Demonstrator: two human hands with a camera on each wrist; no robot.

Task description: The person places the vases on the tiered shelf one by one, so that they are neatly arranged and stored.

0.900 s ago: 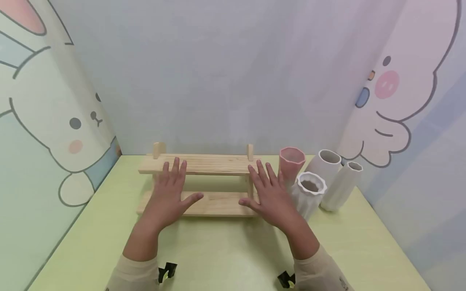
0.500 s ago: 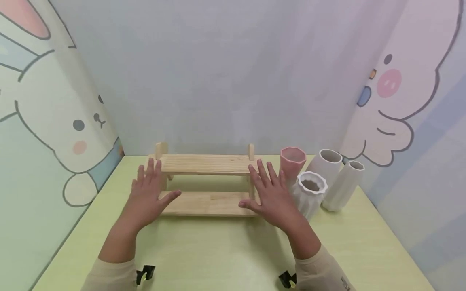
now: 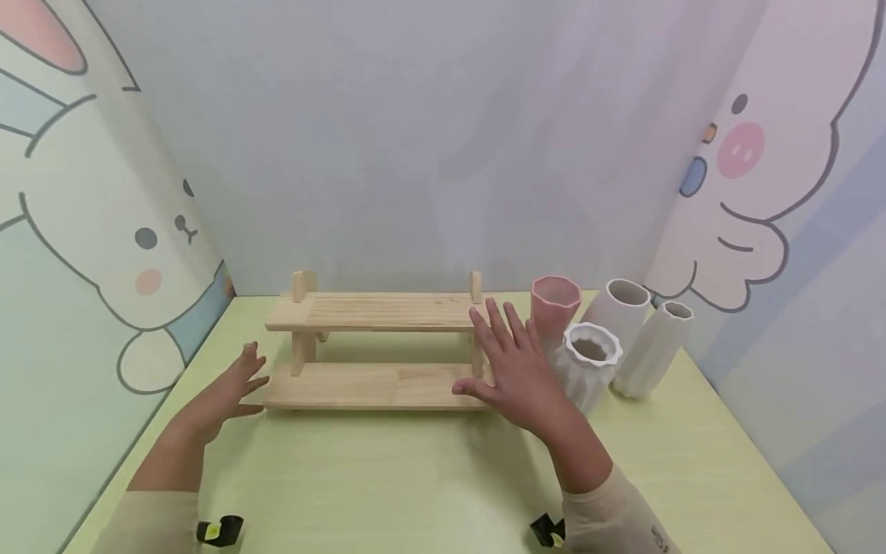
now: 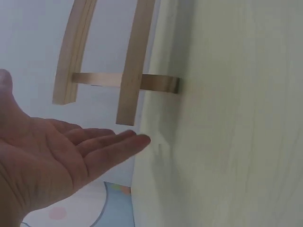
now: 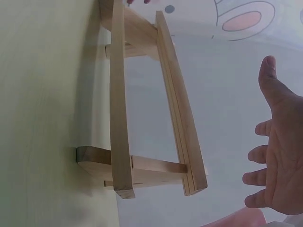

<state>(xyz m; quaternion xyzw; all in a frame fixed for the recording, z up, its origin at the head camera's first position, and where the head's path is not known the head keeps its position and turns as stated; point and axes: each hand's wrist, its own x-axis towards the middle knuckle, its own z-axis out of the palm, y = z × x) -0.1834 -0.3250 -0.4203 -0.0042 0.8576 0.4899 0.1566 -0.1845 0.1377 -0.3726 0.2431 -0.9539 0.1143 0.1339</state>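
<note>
left hand (image 3: 220,398) outward, shelf (image 3: 377,312) beside fingers (image 4: 118,154)

A cartoon rabbit (image 3: 90,208) fills the frame's left, a pink-cheeked figure (image 3: 782,146) its upper right; a yellow-green surface (image 3: 388,485) spans the bottom.

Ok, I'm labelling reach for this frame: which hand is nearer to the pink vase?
Right. The right hand is close in front of the pink vase, slightly left; the left hand is beside the left end of the wooden shelf, much farther away.
</note>
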